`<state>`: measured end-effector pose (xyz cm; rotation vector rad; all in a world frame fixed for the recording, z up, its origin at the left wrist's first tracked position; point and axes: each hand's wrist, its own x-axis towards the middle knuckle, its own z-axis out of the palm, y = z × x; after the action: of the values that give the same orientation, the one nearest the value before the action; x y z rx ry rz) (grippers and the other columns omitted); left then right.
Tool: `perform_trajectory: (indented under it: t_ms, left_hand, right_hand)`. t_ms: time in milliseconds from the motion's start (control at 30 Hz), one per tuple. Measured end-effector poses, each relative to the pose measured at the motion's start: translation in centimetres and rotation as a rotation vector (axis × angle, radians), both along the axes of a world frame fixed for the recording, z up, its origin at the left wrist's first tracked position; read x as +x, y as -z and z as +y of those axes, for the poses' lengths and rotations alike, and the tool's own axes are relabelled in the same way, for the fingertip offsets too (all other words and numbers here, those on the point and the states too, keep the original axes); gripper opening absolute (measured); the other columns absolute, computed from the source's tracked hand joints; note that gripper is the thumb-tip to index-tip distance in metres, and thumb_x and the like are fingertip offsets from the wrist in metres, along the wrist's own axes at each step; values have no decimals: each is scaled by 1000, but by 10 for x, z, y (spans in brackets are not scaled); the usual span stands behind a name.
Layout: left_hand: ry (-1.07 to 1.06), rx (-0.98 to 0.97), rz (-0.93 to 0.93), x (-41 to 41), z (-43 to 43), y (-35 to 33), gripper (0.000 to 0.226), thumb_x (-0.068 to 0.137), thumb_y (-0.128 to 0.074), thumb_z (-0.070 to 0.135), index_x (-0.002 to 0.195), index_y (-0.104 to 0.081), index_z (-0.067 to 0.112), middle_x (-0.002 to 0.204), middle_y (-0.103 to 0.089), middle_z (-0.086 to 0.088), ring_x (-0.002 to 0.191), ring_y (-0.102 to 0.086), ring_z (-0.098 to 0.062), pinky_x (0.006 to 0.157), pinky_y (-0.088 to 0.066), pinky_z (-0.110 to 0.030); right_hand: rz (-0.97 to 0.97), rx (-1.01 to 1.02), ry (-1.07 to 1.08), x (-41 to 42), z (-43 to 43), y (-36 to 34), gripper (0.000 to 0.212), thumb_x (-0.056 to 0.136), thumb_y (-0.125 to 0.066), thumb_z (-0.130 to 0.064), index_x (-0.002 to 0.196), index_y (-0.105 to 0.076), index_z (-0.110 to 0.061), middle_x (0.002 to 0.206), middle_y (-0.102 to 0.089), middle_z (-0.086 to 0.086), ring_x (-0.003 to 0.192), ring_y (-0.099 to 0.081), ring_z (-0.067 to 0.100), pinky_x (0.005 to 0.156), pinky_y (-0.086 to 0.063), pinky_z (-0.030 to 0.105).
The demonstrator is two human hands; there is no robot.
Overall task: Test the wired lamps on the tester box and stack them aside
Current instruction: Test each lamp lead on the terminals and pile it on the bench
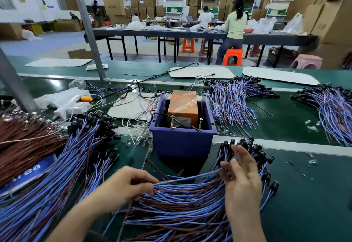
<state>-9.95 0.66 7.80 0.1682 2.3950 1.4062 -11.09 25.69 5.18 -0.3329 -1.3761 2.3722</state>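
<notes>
A pile of wired lamps (181,203), blue and brown leads ending in black sockets, lies in front of me on the green bench. My left hand (125,184) pinches the bare ends of several leads at the pile's left. My right hand (242,179) has its fingers spread over the leads near the black sockets, with a blue wire running between the fingers. Just beyond the pile stands the tester box (182,142), a purple bin with an orange block (182,106) and two upright screws (172,121) inside.
A large stack of wired lamps (76,156) lies at my left, beside brown wires (22,142). More bundles (234,101) lie on the belt behind the box and at far right (333,112). A white power strip (70,106) sits at left. People work at a far table.
</notes>
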Motion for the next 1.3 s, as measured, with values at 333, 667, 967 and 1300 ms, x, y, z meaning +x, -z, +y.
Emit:
perform_trajectory:
  t_ms: [333,667,967,1300]
  left_hand:
    - [149,5,-89,10,-37,-7,13,88,-66,23,97,-75,27,78,-73,-5,56,-51,-11,53,-40,-21]
    - [-127,210,49,18,-38,-7,18,75,-67,24,89,-76,17,74,-71,-14,54,-57,-13,57,-48,-19]
    - [-244,513,149,-1,22,-20,16,68,-70,21,81,-77,13,69,-70,-7,62,-63,-11,61,-51,-15]
    - [-363,598,153,-16,73,-17,15,80,-69,17,80,-79,28,77,-74,0,69,-64,-4,63,-50,-16]
  right_hand:
    - [-94,624,375,1,2,7,44,97,-47,-3,116,-56,-42,72,-59,-9,56,-53,5,52,-47,27]
    - [-124,1040,395,0,5,8,48,90,-51,7,129,-55,-21,99,-63,16,91,-52,30,73,-43,40]
    - [-296,1479,46,6,-18,3,33,96,-51,-27,127,-54,-37,160,-15,3,144,24,23,118,9,44]
    - [241,845,-313,20,-51,-10,29,93,-59,-6,94,-69,-33,90,-70,-17,82,-65,4,69,-47,13]
